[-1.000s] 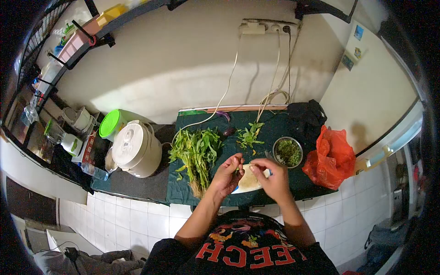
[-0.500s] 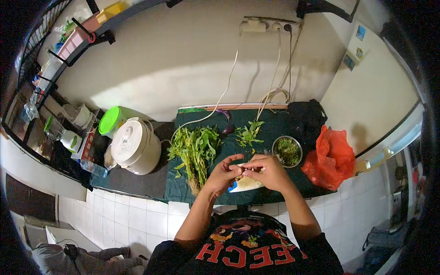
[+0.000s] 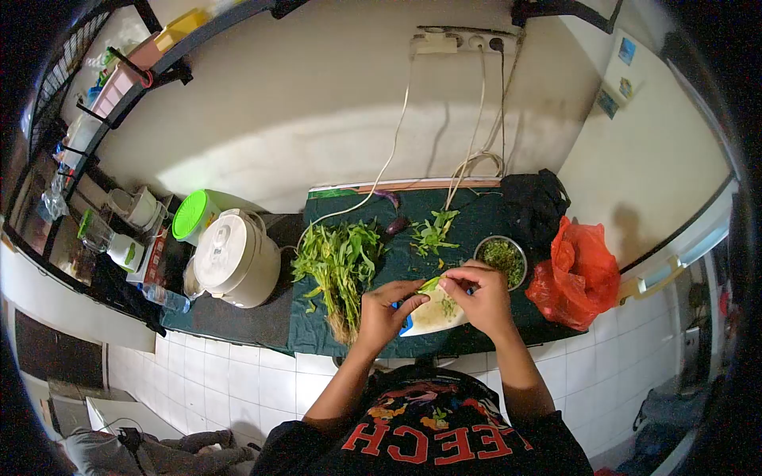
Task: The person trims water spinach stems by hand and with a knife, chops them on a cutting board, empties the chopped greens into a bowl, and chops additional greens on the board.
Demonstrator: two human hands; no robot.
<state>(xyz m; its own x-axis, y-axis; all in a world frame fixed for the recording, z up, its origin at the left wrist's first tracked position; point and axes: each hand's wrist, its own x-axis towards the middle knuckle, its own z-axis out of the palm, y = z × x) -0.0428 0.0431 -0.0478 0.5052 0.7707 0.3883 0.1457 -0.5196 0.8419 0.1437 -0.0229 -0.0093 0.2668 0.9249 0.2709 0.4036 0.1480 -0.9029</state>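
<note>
My left hand [image 3: 389, 311] pinches one end of a small green piece [image 3: 431, 285], perhaps a pod or leaf. The other end is between the fingertips of my right hand [image 3: 481, 295]. Both hands are over a white cutting board [image 3: 435, 316] with blue edges and green bits on it. Left of them lies a big bunch of leafy greens [image 3: 341, 262], roots toward me. A smaller leafy sprig [image 3: 433, 233] is beyond the board. The metal bowl [image 3: 524, 270] behind my right hand holds chopped greens.
A red plastic bag [image 3: 573, 274] stands at the right. Purple eggplants [image 3: 397, 226] lie near the wall beside cables. The white rice cooker [image 3: 236, 258], a green-lidded container [image 3: 192, 216] and a water bottle [image 3: 165, 298] are at the left. A person's legs [image 3: 171, 454] show at lower left.
My hands have moved slightly apart, and a green piece now shows between them. Green bits now show on the cutting board. The bunch of greens has stayed in place.
</note>
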